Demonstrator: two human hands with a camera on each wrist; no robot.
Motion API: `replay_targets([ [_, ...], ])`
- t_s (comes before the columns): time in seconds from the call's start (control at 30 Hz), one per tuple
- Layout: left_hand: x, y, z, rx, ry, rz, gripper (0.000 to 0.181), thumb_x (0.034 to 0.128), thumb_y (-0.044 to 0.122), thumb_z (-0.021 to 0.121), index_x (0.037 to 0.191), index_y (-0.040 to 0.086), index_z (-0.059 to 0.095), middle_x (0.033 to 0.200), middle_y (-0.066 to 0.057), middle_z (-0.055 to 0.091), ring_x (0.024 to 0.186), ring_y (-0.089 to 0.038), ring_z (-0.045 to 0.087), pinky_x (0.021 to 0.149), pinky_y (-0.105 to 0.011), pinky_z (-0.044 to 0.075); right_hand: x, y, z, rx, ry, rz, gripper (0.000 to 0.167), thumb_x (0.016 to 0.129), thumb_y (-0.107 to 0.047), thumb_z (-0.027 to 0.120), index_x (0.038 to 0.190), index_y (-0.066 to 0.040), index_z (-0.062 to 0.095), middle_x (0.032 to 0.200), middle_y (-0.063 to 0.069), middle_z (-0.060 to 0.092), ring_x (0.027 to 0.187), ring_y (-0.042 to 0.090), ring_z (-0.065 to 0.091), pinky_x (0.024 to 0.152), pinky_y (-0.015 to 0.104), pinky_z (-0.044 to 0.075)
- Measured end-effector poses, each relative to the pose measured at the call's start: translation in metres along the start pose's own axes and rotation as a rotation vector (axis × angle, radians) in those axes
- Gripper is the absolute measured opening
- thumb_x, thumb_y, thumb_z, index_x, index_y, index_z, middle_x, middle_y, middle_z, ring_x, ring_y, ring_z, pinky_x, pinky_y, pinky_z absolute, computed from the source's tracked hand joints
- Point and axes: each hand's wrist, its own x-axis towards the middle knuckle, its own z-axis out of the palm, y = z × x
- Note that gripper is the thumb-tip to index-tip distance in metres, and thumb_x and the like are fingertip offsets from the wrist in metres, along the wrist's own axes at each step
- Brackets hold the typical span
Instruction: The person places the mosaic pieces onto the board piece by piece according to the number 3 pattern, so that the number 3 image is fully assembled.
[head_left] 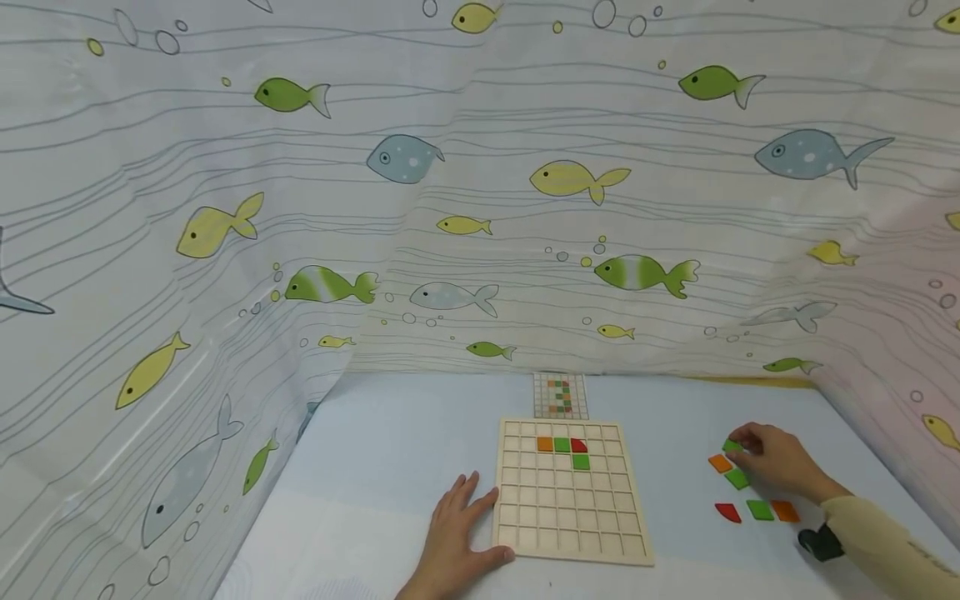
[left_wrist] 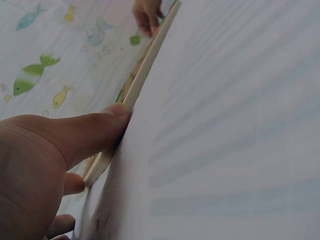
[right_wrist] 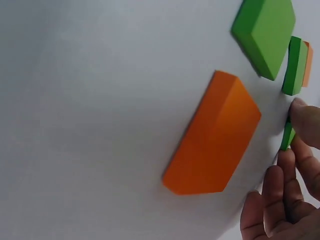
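My left hand (head_left: 452,540) lies at the near left corner of a wooden grid board (head_left: 536,525), fingers spread. Its thumb and index finger touch the board's edges; in the left wrist view the thumb (left_wrist: 107,122) presses the rim. To the right of the board, my right hand (head_left: 780,460) pinches a small green tile (right_wrist: 288,134) between thumb and fingers, at the table surface. Close by are an orange tile (head_left: 720,463) and another green tile (head_left: 737,479). On the board sit an orange tile (head_left: 545,444), two green tiles (head_left: 581,462) and a red quarter-round tile (head_left: 578,446).
A printed pattern card (head_left: 561,396) lies behind the board. Nearer me on the right are a red quarter-round tile (head_left: 727,512), a green tile (head_left: 760,510) and an orange tile (head_left: 785,512). A fish-print curtain (head_left: 525,250) rises behind the table (head_left: 397,433).
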Motion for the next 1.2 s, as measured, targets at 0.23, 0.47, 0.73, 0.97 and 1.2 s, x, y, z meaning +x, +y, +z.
replay_targets([
  [0.23, 0.000, 0.001, -0.001, -0.002, 0.009, 0.015, 0.083, 0.0783, 0.050, 0.089, 0.147, 0.012, 0.063, 0.166, -0.026, 0.039, 0.156, -0.055, 0.027, 0.120, -0.081, 0.020, -0.003, -0.002, 0.004, -0.038, 0.029, -0.063, 0.032, 0.094, -0.015, 0.078, 0.115, 0.008, 0.066, 0.100, 0.011, 0.070, 0.090, 0.026, 0.062, 0.084, 0.054, 0.061],
  [0.47, 0.000, 0.001, 0.000, -0.004, -0.011, -0.001, 0.084, 0.0789, 0.052, 0.089, 0.148, 0.013, 0.062, 0.167, -0.025, 0.038, 0.156, -0.054, 0.026, 0.120, -0.081, 0.020, -0.005, -0.003, 0.005, -0.045, 0.028, -0.046, 0.033, 0.094, -0.016, 0.079, 0.113, 0.008, 0.066, 0.099, 0.012, 0.072, 0.087, 0.025, 0.063, 0.082, 0.053, 0.061],
  [0.73, 0.000, 0.001, 0.001, 0.006, 0.001, 0.008, 0.084, 0.0781, 0.053, 0.089, 0.148, 0.013, 0.062, 0.167, -0.024, 0.039, 0.156, -0.052, 0.027, 0.120, -0.080, 0.021, -0.006, -0.001, 0.002, -0.046, 0.082, -0.008, 0.044, 0.087, -0.022, 0.087, 0.112, 0.008, 0.066, 0.096, 0.014, 0.072, 0.087, 0.029, 0.067, 0.084, 0.055, 0.061],
  [0.97, 0.001, 0.000, 0.000, 0.007, -0.001, 0.008, 0.085, 0.0783, 0.053, 0.089, 0.148, 0.014, 0.062, 0.167, -0.024, 0.038, 0.157, -0.052, 0.026, 0.120, -0.080, 0.021, -0.008, 0.003, -0.001, -0.049, 0.093, 0.066, 0.057, 0.086, -0.037, 0.088, 0.112, 0.008, 0.066, 0.097, 0.020, 0.069, 0.088, 0.033, 0.063, 0.083, 0.057, 0.059],
  [1.2, 0.001, -0.002, 0.001, 0.020, -0.011, 0.003, 0.085, 0.0779, 0.053, 0.089, 0.148, 0.013, 0.062, 0.167, -0.025, 0.039, 0.156, -0.053, 0.027, 0.120, -0.081, 0.021, -0.007, 0.008, 0.006, -0.024, 0.106, 0.029, 0.040, 0.091, -0.028, 0.085, 0.108, 0.005, 0.069, 0.092, 0.009, 0.071, 0.085, 0.025, 0.066, 0.081, 0.052, 0.062],
])
